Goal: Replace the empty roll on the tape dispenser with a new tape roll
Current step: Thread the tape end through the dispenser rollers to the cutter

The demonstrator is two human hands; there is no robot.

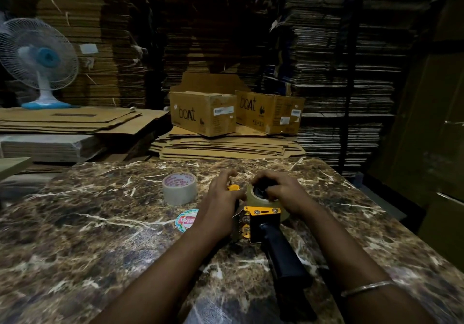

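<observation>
Head cam: both hands clamped on the tape dispenser (261, 217), right hand (281, 193) gripping its roll (258, 199), left hand (222, 205) bracing; new tape roll (179, 188) just left. Roll could jam if yanked crooked.

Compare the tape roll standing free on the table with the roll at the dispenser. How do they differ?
The free tape roll stands alone on the marble table, untouched; the roll at the dispenser sits against the yellow-and-black tape dispenser, under the right hand. The free roll's printed core shows; the other's centre is mostly hidden. Both hold clear tape.
</observation>
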